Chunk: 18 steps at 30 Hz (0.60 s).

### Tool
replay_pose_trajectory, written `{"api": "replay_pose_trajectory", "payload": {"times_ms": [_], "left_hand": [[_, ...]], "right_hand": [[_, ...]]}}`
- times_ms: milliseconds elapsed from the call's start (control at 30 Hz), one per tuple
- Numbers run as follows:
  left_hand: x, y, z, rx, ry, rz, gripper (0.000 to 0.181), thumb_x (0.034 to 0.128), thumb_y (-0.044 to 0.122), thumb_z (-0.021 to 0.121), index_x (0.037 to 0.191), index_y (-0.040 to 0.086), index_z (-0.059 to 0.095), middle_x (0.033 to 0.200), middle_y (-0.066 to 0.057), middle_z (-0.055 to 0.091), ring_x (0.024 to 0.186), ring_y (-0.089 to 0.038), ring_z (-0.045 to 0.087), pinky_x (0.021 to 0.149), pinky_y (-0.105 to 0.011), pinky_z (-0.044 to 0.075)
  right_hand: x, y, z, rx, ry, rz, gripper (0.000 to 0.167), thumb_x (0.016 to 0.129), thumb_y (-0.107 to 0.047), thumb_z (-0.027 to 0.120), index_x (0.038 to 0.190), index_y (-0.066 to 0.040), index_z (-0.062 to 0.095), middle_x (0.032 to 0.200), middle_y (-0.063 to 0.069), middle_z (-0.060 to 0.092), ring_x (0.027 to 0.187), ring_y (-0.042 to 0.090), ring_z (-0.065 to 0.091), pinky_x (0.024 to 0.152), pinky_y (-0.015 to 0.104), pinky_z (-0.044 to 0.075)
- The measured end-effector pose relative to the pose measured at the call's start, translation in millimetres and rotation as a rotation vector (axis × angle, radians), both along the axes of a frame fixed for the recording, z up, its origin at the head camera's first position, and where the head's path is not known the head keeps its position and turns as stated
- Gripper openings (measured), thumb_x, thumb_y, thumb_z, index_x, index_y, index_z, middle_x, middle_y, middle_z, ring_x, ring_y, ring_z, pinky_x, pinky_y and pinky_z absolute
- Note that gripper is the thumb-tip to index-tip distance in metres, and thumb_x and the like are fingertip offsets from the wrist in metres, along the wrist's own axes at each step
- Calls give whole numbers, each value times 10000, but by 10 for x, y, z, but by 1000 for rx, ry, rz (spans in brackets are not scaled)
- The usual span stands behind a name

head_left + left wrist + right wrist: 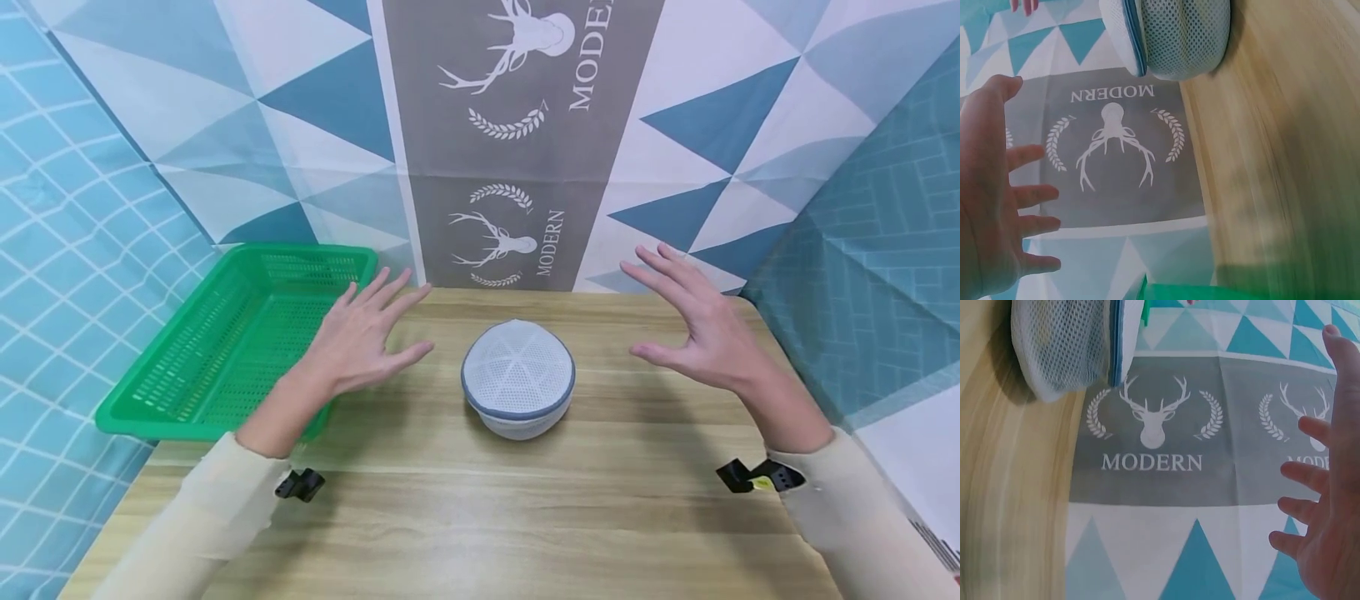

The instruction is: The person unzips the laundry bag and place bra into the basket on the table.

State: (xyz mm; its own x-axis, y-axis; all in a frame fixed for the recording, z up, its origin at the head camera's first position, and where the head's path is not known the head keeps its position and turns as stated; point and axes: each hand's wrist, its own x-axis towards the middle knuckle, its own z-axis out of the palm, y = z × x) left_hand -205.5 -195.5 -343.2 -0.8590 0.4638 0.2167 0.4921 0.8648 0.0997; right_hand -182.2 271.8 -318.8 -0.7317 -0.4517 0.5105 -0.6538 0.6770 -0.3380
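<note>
On the wooden table sits a round white mesh laundry bag (517,371) with a blue-grey trimmed edge around its domed top. Its mesh side shows at the top of the left wrist view and at the upper left of the right wrist view. My left hand (365,337) hovers between the bag and a green basket, fingers spread, touching nothing. To the right of the bag, my right hand (693,325) is raised above the table with its fingers extended and apart, holding nothing.
A green plastic basket (123,421) with slotted sides stands at the table's left. Behind the wooden table (480,525) hangs a patterned cloth (495,158) with deer heads and triangles. Blue tiled sheeting (67,275) covers the left side, and teal sheeting (885,275) the right.
</note>
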Motion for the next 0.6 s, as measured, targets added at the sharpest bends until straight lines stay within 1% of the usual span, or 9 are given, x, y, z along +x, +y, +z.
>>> {"api": "replay_pose_trajectory", "payload": {"times_ms": [33,100,167,267,400,500,600], "left_hand": [[-1,8,-9,8,-6,2,834,1025,663,603,1746,283,426,1858,-151,347,1747,-470,278,1370,-807,233],[-2,27,-26,22,-12,0,834,1025,658,606,1742,269,434,1849,-162,363,1737,-474,304,1366,-796,262],[-8,47,-46,40,-16,-3,841,1021,659,612,1737,251,442,1836,-175,386,1724,-477,334,1360,-782,297],[-13,90,-93,87,-31,-7,825,1031,639,617,1728,228,455,1815,-175,427,1697,-472,393,1305,-773,400],[6,155,-173,167,-70,2,782,1056,612,602,1725,230,464,1808,-145,452,1670,-445,454,1224,-763,499],[18,190,-216,211,-93,10,743,1072,592,591,1716,240,477,1801,-141,465,1655,-440,477,1224,-760,502],[3,222,-242,248,-97,15,697,1083,557,606,1694,235,510,1771,-146,512,1631,-441,510,1224,-752,506]], "right_hand": [[-1,-18,-17,-17,-11,-1,925,844,-412,913,1675,-234,547,1815,148,442,1737,475,292,1297,880,281],[0,-51,-52,-40,-33,-9,913,852,-375,896,1682,-246,538,1818,141,437,1742,474,282,1306,879,263],[3,-83,-90,-59,-46,-25,898,860,-355,875,1685,-253,535,1816,137,444,1737,473,298,1299,885,264],[18,-125,-165,-93,-75,-44,882,871,-318,858,1688,-243,532,1809,141,455,1721,480,328,1291,886,276],[45,-176,-301,-128,-110,-64,860,901,-322,854,1691,-239,526,1796,160,470,1693,488,376,1270,881,316],[55,-215,-391,-173,-116,-69,856,916,-314,852,1699,-243,514,1788,161,481,1672,483,413,1243,858,377],[47,-256,-470,-240,-114,-62,881,913,-238,847,1717,-233,487,1785,148,487,1654,447,450,1229,797,449]]}}
